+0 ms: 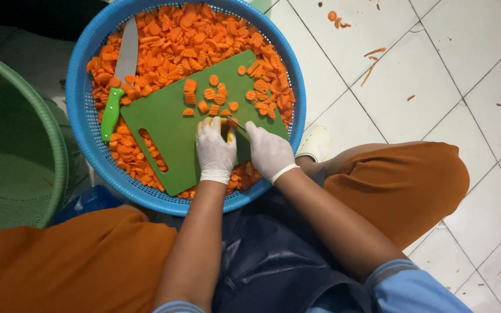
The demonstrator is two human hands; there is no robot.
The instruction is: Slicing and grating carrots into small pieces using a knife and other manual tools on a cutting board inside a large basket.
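Two white-gloved hands cut carrot on a green plastic cutting board (169, 124).
Left hand (214, 150) grip closed on an orange carrot piece (229, 132); right hand (269, 152) grip closed on a small blade (236, 122).

green-handled knife (118, 78), green basket (42, 133), carrot scraps (372, 64) on tiled floor (436, 75)

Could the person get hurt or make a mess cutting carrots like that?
Maybe. The left hand and right hand sit very close together around a small carrot piece, so the blade might nick a gloved finger. The green cutting board rests on loose carrot slices inside the blue basket, so it might wobble. A spare green-handled knife lies in the slices, where a hand could bump it.
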